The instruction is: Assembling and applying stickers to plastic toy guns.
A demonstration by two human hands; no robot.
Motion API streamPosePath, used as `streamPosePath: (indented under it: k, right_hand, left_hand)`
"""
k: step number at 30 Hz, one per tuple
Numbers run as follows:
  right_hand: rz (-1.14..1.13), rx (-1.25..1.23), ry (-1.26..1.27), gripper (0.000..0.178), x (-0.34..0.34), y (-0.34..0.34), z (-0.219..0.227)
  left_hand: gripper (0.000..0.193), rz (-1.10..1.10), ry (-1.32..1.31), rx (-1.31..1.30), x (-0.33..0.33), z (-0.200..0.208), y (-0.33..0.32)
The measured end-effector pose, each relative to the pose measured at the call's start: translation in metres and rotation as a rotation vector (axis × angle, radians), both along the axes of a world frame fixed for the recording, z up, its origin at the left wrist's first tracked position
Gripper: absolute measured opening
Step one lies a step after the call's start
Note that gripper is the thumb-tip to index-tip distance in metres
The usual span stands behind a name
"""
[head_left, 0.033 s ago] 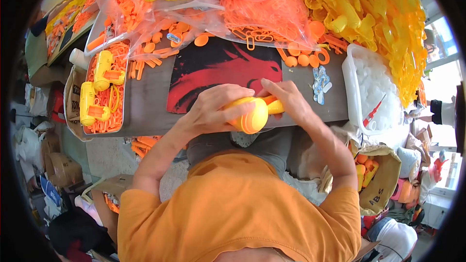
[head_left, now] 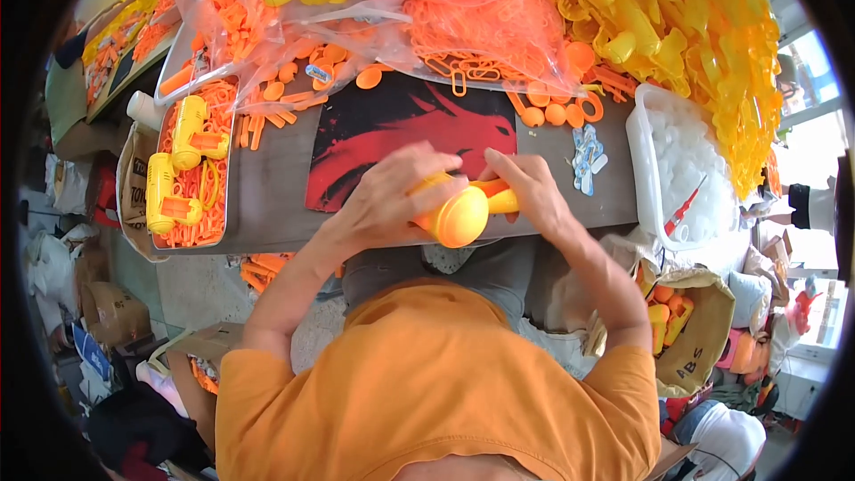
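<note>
In front of black-and-red mat (head_left: pixel 419 138): left fingers (head_left: pixel 426 163) curled round yellow round-ended part (head_left: pixel 462 219), right fingers (head_left: pixel 514 169) gripping its side arm (head_left: pixel 504 202).

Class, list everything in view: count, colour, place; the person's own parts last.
table: one, grey-brown, before the person
mat: one, black and red, on table
handheld piece: one, yellow and orange, centre
tray: one, pale-rimmed, left end of table
yellow housings: two, with orange parts, in the tray
orange pieces: many, orange, far side, some bagged
heap: one, yellow, far right
tub: one, white, right side, holding whitish pieces
tool: one, red, in the tub
flat pieces: several, blue and white, right of mat
sack: one, brown, lower right
cardboard boxes: at least two, brown, lower left
clutter: uncounted, mixed colours, picture's edges
shirt: one, orange, lower middle
left hand: one, on the piece's left
right hand: one, on its right
</note>
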State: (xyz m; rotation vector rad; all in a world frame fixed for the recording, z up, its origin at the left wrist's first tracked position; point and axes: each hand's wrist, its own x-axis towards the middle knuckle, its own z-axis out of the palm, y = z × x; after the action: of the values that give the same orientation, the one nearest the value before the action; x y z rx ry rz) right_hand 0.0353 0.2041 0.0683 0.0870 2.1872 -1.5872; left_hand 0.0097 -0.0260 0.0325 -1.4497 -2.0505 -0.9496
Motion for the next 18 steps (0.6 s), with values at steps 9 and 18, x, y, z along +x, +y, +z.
streamPosePath:
  k: [9,18]
  right_hand:
    - [0.221,0.204,1.053,0.016,-0.017,-0.036,-0.05]
    - [-0.157,0.603,1.332,0.015,-0.244,-0.028,-0.036]
  left_hand:
    - [0.057,0.007,-1.681,1.034,0.005,-0.028,-0.014]
    - [0.042,0.137,-1.679,1.204,0.033,-0.035,-0.053]
